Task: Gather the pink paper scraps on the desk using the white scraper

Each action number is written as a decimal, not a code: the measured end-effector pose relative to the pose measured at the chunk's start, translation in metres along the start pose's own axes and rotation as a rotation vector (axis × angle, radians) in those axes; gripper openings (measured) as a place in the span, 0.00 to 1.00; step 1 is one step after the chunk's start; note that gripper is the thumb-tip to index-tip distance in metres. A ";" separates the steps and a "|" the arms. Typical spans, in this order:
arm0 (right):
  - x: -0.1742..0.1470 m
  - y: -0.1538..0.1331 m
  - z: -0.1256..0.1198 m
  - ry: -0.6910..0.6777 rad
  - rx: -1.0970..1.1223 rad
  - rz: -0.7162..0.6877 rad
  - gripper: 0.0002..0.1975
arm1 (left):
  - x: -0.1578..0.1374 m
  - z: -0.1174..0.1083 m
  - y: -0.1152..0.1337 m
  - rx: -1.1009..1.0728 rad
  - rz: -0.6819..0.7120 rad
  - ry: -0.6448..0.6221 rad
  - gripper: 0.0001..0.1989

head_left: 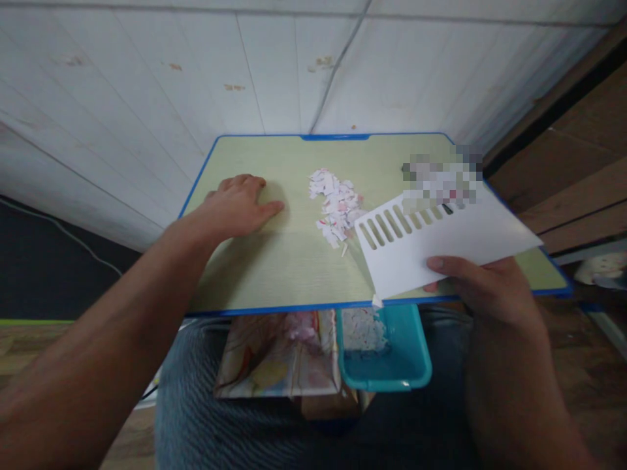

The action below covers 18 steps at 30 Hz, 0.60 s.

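Note:
My right hand [482, 287] grips the near edge of a white sheet with a row of slots [435, 251], thumb on top. The sheet is tilted over the right side of a small table [274, 274]; its far part is blurred by blocks. Left of the sheet lies a pile of torn paper scraps [340, 202], mostly white with bits of pink. One small scrap [377, 301] sits at the table's front edge by the sheet's corner. On the left of the tabletop rests my left hand [240, 205], palm down, fingers apart, holding nothing.
Below the front edge, a turquoise bin [404, 372] contains paper bits. Beside it is a patterned box or bag [274, 372] with something pinkish inside. A white plank wall [274, 78] stands behind the table, a cable [337, 65] running down it. My legs [196, 391] are under the table.

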State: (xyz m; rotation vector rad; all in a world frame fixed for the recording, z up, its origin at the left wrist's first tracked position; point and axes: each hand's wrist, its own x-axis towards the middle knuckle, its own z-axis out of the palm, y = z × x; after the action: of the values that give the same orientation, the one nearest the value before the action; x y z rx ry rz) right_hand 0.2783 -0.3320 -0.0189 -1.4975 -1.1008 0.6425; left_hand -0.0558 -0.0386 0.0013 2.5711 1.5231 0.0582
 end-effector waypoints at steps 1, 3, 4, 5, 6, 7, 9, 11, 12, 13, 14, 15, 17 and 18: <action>0.001 0.001 0.001 -0.006 0.030 0.003 0.24 | -0.003 0.002 -0.004 -0.005 0.006 0.021 0.43; 0.002 0.002 0.003 -0.032 0.057 -0.006 0.23 | -0.003 0.007 -0.011 -0.021 0.019 0.062 0.41; 0.002 0.002 0.004 -0.042 0.052 -0.019 0.22 | 0.000 0.008 -0.012 -0.029 0.017 0.076 0.42; 0.002 0.002 0.005 -0.049 0.039 -0.031 0.22 | 0.005 0.010 -0.013 -0.035 0.009 0.084 0.42; 0.002 0.001 0.005 -0.052 0.024 -0.041 0.23 | 0.010 0.011 -0.013 -0.041 -0.001 0.087 0.43; 0.003 0.001 0.006 -0.055 0.009 -0.050 0.23 | 0.017 0.011 -0.012 -0.048 -0.012 0.087 0.45; 0.003 0.000 0.005 -0.051 -0.007 -0.058 0.23 | 0.028 0.013 -0.008 -0.066 -0.031 0.089 0.48; 0.003 0.000 0.004 -0.044 0.012 -0.059 0.21 | 0.034 0.015 -0.004 -0.092 -0.044 0.106 0.48; 0.003 0.000 0.004 -0.036 0.029 -0.057 0.20 | 0.035 0.016 -0.002 -0.105 -0.045 0.121 0.48; 0.002 -0.001 0.004 -0.030 0.045 -0.054 0.20 | 0.035 0.018 -0.002 -0.116 -0.042 0.141 0.47; 0.002 -0.001 0.004 -0.022 0.056 -0.050 0.20 | 0.034 0.019 -0.001 -0.127 -0.036 0.162 0.48; 0.002 -0.001 0.005 -0.017 0.057 -0.045 0.21 | 0.033 0.021 -0.001 -0.134 -0.028 0.182 0.48; 0.001 -0.001 0.006 0.015 0.022 -0.051 0.22 | 0.030 0.023 -0.001 -0.140 -0.016 0.206 0.48; 0.001 0.000 0.007 0.052 -0.013 -0.062 0.23 | 0.028 0.023 -0.002 -0.140 -0.013 0.208 0.46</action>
State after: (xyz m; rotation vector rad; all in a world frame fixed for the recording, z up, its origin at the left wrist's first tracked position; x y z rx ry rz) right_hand 0.2728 -0.3281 -0.0201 -1.4776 -1.1096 0.5517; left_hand -0.0410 -0.0157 -0.0228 2.5087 1.5417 0.4283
